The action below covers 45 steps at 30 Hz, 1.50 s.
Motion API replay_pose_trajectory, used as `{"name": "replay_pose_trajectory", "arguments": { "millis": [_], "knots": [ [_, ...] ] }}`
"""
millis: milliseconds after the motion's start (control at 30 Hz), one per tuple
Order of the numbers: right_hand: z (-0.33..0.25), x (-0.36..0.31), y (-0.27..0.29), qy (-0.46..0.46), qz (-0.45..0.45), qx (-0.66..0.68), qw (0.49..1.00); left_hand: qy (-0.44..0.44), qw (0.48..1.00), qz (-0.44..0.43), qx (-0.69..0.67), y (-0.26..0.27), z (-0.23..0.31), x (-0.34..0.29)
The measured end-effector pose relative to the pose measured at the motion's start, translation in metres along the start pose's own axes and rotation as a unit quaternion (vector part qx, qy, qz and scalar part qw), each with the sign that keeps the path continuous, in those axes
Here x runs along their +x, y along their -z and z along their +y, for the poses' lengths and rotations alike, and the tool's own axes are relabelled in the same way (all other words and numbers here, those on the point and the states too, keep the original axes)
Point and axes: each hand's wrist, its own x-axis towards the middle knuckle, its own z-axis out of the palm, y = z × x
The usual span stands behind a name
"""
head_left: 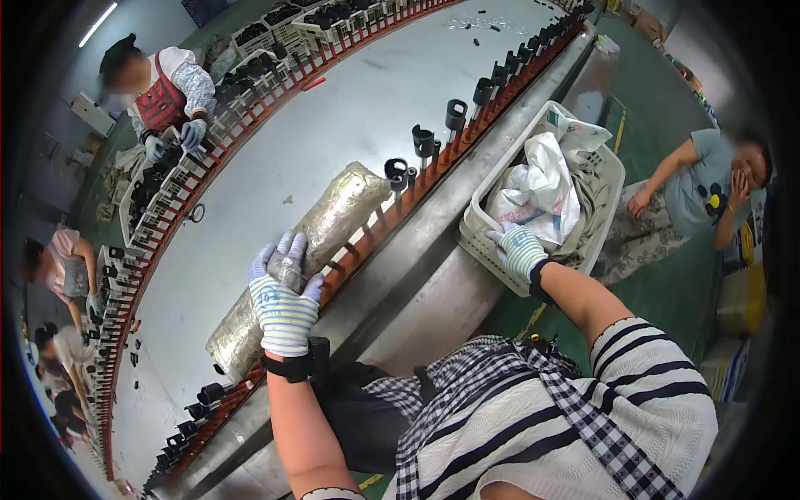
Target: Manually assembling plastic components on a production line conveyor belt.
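Observation:
My left hand, in a striped glove with purple-grey fingertips, lies across a long bundle wrapped in shiny, crumpled film on the grey tabletop. Its fingers are spread; a small grey crumpled patch shows among them, and I cannot tell what it is. The hand hides the bundle's middle, so one piece or two cannot be told. My right hand, gloved alike, is closed over the near rim of a cream plastic crate, with some fingertips hidden. Inside the crate lie crumpled white sacks and greyish cloth.
Upright black clips on red posts line the table's near edge; a metal ledge runs beside them. Across the curved table, a co-worker handles black parts by white crates. At right sits another person. Dark scissors lie on the tabletop.

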Motion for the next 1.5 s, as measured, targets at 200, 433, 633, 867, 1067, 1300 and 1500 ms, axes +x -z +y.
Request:
{"name": "replay_pose_trajectory", "arguments": {
  "millis": [200,433,633,867,1067,1300,1500],
  "knots": [
    [-0.005,0.001,0.008,-0.01,-0.009,0.008,1.0,-0.073,0.988,0.111,0.08,0.014,0.027,-0.002],
    [-0.001,0.002,0.0,-0.003,-0.01,-0.001,1.0,-0.004,0.999,0.029,0.026,0.0,0.01,0.009],
    [0.0,0.002,0.0,-0.004,0.003,0.012,1.0,-0.061,0.992,0.086,0.073,0.008,0.025,0.012],
    [0.009,0.003,-0.005,0.0,0.007,0.018,1.0,-0.045,0.999,-0.015,0.009,-0.003,0.02,0.013],
    [0.008,-0.002,0.001,-0.011,0.01,0.021,1.0,-0.107,0.986,0.075,0.101,0.002,0.037,0.017],
    [-0.006,0.002,0.01,0.0,0.003,0.019,1.0,-0.048,0.995,0.032,0.087,0.002,0.013,0.015],
    [0.005,-0.001,0.01,-0.015,0.009,0.021,1.0,-0.001,0.971,0.087,-0.223,-0.002,0.025,0.018]
  ]
}}
